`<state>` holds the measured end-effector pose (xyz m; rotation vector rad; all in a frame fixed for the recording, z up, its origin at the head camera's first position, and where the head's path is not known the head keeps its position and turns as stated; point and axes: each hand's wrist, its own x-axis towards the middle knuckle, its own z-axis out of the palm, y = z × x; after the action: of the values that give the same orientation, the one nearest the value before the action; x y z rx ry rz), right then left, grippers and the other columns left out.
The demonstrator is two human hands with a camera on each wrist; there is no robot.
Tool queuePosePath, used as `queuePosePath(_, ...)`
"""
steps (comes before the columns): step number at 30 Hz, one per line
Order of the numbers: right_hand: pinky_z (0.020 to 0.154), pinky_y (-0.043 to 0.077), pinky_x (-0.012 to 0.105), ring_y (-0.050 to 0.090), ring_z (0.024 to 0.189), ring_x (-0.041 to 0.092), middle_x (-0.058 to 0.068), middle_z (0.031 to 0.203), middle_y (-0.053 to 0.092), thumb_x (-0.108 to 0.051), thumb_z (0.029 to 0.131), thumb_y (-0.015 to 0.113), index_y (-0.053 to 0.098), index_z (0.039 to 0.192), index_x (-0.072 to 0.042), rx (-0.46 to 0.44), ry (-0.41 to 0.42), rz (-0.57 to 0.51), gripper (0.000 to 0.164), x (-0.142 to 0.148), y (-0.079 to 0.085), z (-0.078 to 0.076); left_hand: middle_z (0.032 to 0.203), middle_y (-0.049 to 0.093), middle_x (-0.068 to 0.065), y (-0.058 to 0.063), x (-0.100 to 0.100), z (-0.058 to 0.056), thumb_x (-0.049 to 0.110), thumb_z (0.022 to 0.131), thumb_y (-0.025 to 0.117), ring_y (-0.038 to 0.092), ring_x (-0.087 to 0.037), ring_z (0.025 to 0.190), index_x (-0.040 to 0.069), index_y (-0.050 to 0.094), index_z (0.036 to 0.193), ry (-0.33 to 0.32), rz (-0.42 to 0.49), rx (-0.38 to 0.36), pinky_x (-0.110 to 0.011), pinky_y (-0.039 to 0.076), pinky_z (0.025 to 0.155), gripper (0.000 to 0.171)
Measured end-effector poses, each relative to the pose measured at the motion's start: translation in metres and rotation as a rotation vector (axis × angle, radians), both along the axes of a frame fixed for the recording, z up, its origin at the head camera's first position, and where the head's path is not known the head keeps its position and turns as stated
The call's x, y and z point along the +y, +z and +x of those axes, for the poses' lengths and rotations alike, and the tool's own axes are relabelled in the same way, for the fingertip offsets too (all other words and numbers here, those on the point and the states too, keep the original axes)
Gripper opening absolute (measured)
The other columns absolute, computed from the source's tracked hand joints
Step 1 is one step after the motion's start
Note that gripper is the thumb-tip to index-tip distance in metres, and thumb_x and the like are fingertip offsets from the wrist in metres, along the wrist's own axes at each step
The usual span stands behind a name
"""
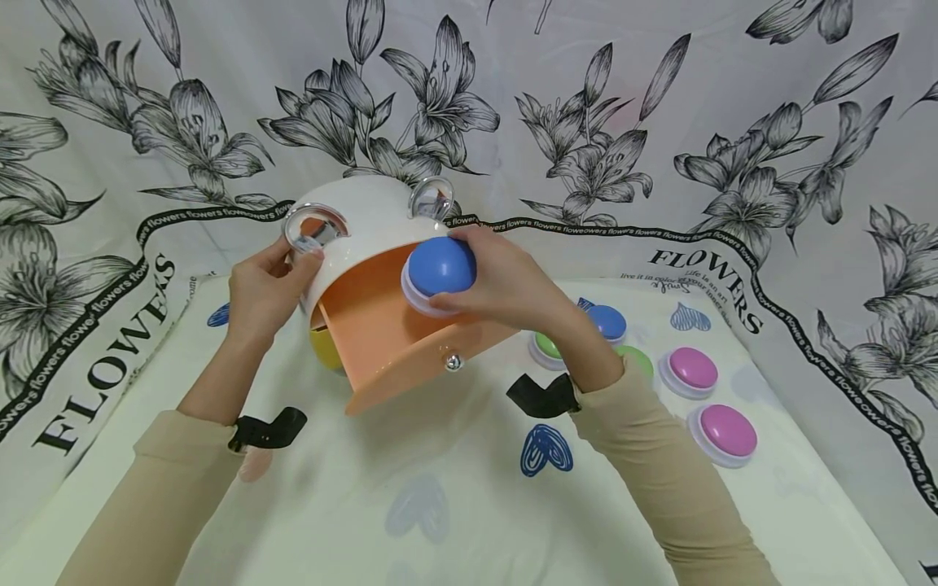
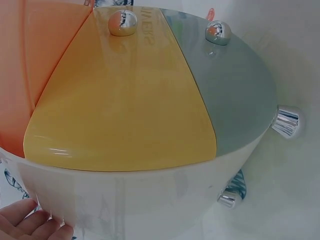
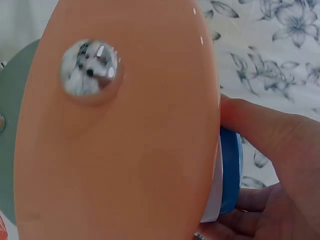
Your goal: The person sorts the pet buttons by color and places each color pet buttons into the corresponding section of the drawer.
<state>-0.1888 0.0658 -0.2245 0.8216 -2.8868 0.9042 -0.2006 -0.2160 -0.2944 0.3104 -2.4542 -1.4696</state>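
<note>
A rounded white cabinet (image 1: 359, 216) has an orange drawer (image 1: 432, 350) pulled out, with a chrome knob on its front. Below it are a yellow drawer (image 2: 122, 105) and a grey-green drawer (image 2: 232, 95), both closed in the left wrist view. My left hand (image 1: 267, 285) grips the cabinet's upper left side by a chrome ring (image 1: 315, 228), thumb in front. Over the open orange drawer, my right hand (image 1: 506, 273) holds a round blue-domed button (image 1: 442, 266) with a white base, tilted. In the right wrist view the drawer front partly hides that button.
To the right on the white cloth (image 1: 469, 505) lie another blue button (image 1: 607, 323), two green ones partly behind the right forearm, a pink button (image 1: 692, 369) and a second pink button (image 1: 728, 431). A flower-printed curtain (image 1: 586, 122) rises behind the cabinet.
</note>
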Motion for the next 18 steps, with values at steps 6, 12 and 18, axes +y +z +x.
queuePosePath(6, 0.091, 0.048, 0.033, 0.051, 0.110, 0.020, 0.006, 0.126, 0.051, -0.040, 0.072, 0.075, 0.042, 0.133, -0.006, 0.010, 0.059, 0.083, 0.078, -0.019, 0.003, 0.003, 0.133, 0.052, -0.004, 0.000, 0.000, 0.001, 0.056, 0.083, 0.054, 0.050, -0.013, 0.101, 0.024, 0.040, 0.140, -0.007, 0.002, 0.018, -0.007, 0.048, 0.070, 0.067)
queuePosePath(12, 0.088, 0.050, 0.032, 0.052, 0.109, 0.018, 0.003, 0.126, 0.051, -0.040, 0.072, 0.073, 0.040, 0.135, -0.008, -0.025, 0.088, 0.132, 0.078, -0.035, 0.003, 0.007, 0.125, 0.055, -0.007, 0.000, 0.001, 0.002, 0.056, 0.083, 0.054, 0.048, -0.013, 0.098, 0.022, 0.042, 0.139, -0.006, -0.019, 0.044, -0.005, 0.046, 0.065, 0.066)
queuePosePath(18, 0.088, 0.050, 0.031, 0.052, 0.109, 0.017, 0.001, 0.127, 0.048, -0.038, 0.073, 0.073, 0.039, 0.134, -0.009, -0.088, 0.127, 0.141, 0.075, -0.048, 0.001, 0.009, 0.123, 0.056, -0.007, 0.000, 0.002, 0.002, 0.056, 0.083, 0.054, 0.049, -0.012, 0.098, 0.023, 0.041, 0.139, -0.008, -0.019, 0.039, -0.005, 0.047, 0.066, 0.066)
